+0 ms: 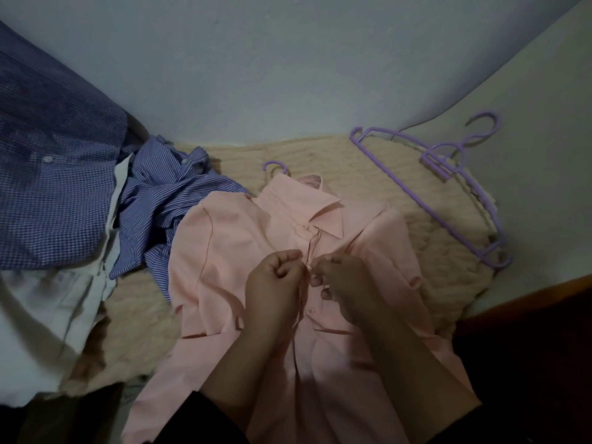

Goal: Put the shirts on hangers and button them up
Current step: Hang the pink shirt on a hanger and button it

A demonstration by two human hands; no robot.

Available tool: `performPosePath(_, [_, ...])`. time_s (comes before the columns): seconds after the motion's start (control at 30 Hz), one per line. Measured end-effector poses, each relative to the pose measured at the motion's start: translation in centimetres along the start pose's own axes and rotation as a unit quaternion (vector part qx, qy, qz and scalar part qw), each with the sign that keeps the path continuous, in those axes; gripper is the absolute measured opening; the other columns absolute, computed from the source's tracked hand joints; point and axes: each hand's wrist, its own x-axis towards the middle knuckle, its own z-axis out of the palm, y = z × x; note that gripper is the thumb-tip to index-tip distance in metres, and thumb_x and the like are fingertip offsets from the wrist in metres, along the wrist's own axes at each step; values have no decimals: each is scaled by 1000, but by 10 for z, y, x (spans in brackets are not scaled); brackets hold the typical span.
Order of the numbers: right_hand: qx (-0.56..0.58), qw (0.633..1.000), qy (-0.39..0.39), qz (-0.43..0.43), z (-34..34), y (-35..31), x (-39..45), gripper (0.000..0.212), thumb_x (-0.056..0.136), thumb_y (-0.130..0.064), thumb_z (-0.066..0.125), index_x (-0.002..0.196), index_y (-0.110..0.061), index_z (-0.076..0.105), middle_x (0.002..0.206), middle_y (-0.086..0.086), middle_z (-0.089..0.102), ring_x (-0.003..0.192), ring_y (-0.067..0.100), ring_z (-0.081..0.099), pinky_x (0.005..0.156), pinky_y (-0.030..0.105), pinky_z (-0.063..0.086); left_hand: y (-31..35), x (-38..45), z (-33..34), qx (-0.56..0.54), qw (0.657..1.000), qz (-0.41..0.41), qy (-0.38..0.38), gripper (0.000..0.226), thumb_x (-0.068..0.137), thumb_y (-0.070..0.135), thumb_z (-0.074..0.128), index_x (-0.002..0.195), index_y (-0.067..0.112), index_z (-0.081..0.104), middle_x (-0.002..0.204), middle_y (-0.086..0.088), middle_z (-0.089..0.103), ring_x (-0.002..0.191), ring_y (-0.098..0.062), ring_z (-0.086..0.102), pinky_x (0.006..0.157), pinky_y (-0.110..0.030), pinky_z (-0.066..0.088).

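Pink shirt (237,251) (placket pinched) under both hands

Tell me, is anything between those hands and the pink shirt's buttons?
Nothing visible. The left hand and right hand already pinch the pink shirt at its front opening, below the collar.

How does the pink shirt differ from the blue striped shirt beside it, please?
The pink shirt lies spread flat, front up; the blue striped shirt lies crumpled in a heap. A purple hanger hook pokes out above the pink shirt's collar; no hanger shows in the striped one. Both hands, left hand and right hand, pinch the pink shirt's placket; nothing touches the striped shirt. Both rest on the beige blanket.
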Motion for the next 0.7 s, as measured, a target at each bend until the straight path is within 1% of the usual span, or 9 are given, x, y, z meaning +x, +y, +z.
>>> performPosePath(0.07, [-5, 1000, -3, -17, -2, 0, -1, 22, 86, -4, 56, 69, -15, 64, 60, 0, 64, 58, 13, 60, 50, 25, 39, 4, -3, 1, -10, 1000, 1, 0, 18, 91, 10, 56, 94, 21, 69, 82, -6, 73, 78, -23, 70, 72, -37, 56])
performPosePath(0.2, [-56, 996, -4, -70, -3, 0, -4, 27, 89, -6, 54, 67, -19, 62, 57, -3, 64, 61, 14, 60, 53, 22, 41, 7, -2, -3, 52, 997, 48, 4, 18, 93, 16, 55, 93, 29, 66, 83, 6, 72, 78, -9, 68, 73, -28, 57])
performPosePath(0.3, [-85, 989, 11, -121, -2, -3, -6, 28, 89, -2, 54, 70, -23, 58, 64, 0, 63, 58, 12, 58, 50, 15, 41, 9, -1, -1, 49, 997, 56, -7, 18, 88, 9, 61, 92, 26, 64, 83, 3, 72, 75, -7, 68, 68, -19, 54])
performPosePath(0.37, [-100, 985, 17, -142, -1, -3, -7, 29, 89, -4, 54, 73, -27, 57, 68, -2, 62, 60, 11, 57, 55, 19, 44, 8, 0, 1, 61, 996, 63, -2, 18, 85, 6, 64, 91, 23, 63, 83, 2, 70, 76, -9, 67, 68, -14, 51])
performPosePath(0.43, [-109, 983, 18, -148, -1, -2, -8, 20, 90, -12, 57, 72, -19, 62, 65, 1, 61, 60, 12, 55, 59, 25, 46, 6, 3, 2, 64, 996, 67, -2, 19, 84, 5, 64, 90, 23, 63, 82, -1, 69, 78, -16, 66, 71, -21, 53])
performPosePath(0.47, [-114, 982, 18, -150, -1, -2, -8, 17, 89, -15, 59, 73, -13, 64, 62, 1, 61, 57, 10, 54, 58, 25, 45, 6, 3, 2, 67, 995, 70, -5, 19, 84, 6, 64, 89, 24, 63, 81, -1, 69, 78, -18, 66, 72, -24, 54])
performPosePath(0.53, [-136, 977, 25, -160, -1, -2, -7, 16, 88, -16, 61, 74, -12, 67, 58, -2, 60, 51, 4, 51, 54, 18, 43, 4, 4, 2, 75, 995, 72, -8, 17, 85, 7, 64, 89, 24, 62, 80, -2, 69, 77, -19, 66, 72, -27, 55])
performPosePath(0.63, [-168, 969, 50, -175, -1, 0, -3, 15, 87, -14, 62, 74, -12, 67, 66, 6, 66, 59, 10, 54, 57, 20, 41, 3, 5, 0, 61, 997, 43, -10, 15, 84, 7, 64, 92, 20, 64, 79, -1, 70, 74, -15, 66, 69, -22, 55])
performPosePath(0.7, [-156, 971, 52, -176, 0, 2, 0, 11, 86, -12, 63, 75, -15, 65, 67, 4, 65, 62, 12, 55, 60, 22, 42, 7, 7, -2, 20, 1000, -1, -18, 15, 85, 3, 64, 96, 13, 65, 79, -5, 70, 69, -12, 65, 66, -19, 53])
